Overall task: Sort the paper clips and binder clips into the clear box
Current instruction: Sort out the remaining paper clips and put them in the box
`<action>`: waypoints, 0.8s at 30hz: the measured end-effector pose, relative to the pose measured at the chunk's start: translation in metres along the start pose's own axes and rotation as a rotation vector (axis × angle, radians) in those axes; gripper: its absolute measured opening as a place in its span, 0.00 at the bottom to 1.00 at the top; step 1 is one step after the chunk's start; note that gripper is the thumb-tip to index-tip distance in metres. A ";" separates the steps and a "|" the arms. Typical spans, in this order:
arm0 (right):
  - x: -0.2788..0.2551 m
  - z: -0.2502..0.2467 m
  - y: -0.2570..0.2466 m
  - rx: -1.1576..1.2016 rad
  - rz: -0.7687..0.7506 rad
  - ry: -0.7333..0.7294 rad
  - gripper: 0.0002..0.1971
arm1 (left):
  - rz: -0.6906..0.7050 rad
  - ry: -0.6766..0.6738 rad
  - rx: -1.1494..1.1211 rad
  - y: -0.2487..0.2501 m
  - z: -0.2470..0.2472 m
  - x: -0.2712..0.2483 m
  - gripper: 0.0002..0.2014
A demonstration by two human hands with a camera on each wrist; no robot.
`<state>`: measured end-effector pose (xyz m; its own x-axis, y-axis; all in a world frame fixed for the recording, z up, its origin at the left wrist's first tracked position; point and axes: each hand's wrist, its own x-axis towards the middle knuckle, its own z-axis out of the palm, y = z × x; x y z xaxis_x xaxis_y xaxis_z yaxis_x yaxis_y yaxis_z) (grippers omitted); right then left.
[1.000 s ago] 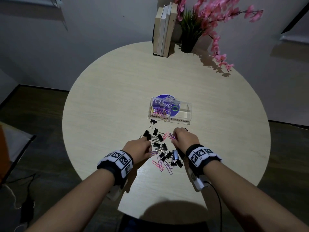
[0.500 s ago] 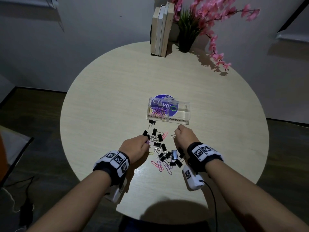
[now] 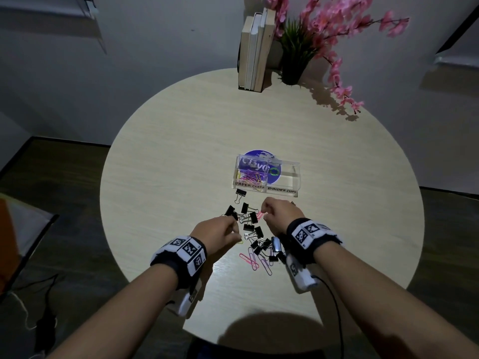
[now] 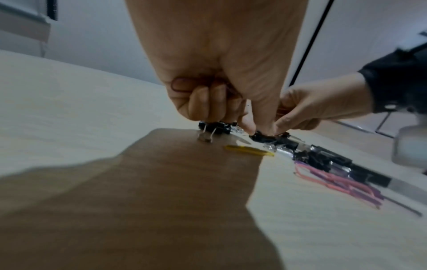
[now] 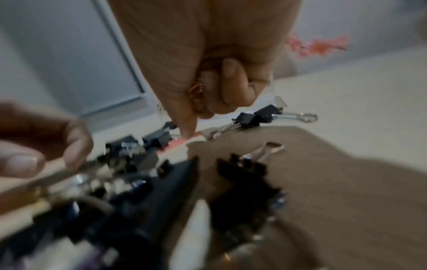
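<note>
A clear two-part box (image 3: pixel 292 180) stands mid-table, with coloured paper clips in its left compartment. A heap of black binder clips (image 3: pixel 249 222) mixed with paper clips lies in front of it, between my hands. My left hand (image 3: pixel 233 230) holds a purple paper clip (image 4: pixel 179 85) in its curled fingers, and its thumb and forefinger reach down onto the heap beside a yellow clip (image 4: pixel 249 150). My right hand (image 3: pixel 265 212) keeps paper clips (image 5: pixel 196 89) curled in its palm, its forefinger touching a pink clip (image 3: pixel 260 215). More pink and purple clips (image 3: pixel 250 260) lie nearer me.
The round pale wooden table (image 3: pixel 168 177) ends close in front of me. A single binder clip (image 3: pixel 239 195) lies just before the box. Upright books (image 3: pixel 255 50) and a potted plant with pink blossoms (image 3: pixel 295 55) stand at the far edge.
My left hand has taken up the purple clip that lay by its fingers, and a yellow clip now shows there. My right hand has gathered a pink clip and edged slightly left.
</note>
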<state>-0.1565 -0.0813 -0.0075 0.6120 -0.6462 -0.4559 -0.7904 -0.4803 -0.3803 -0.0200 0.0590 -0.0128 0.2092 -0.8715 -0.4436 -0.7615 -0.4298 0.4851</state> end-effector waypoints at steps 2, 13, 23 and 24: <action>0.002 0.001 -0.001 -0.172 -0.054 -0.041 0.12 | 0.012 -0.047 0.125 0.001 0.001 0.001 0.15; 0.002 0.005 -0.005 -0.253 -0.168 0.009 0.12 | 0.135 -0.011 0.251 0.006 -0.001 0.008 0.07; -0.003 0.000 -0.002 -0.265 -0.095 0.008 0.13 | 0.076 -0.038 0.157 0.011 -0.005 0.001 0.13; -0.006 -0.004 -0.001 -0.231 -0.075 0.023 0.12 | 0.075 -0.034 0.160 0.012 -0.005 -0.001 0.13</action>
<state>-0.1591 -0.0790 -0.0013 0.6704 -0.6157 -0.4141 -0.7296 -0.6487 -0.2166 -0.0267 0.0537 -0.0027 0.1292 -0.8899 -0.4376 -0.8625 -0.3186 0.3933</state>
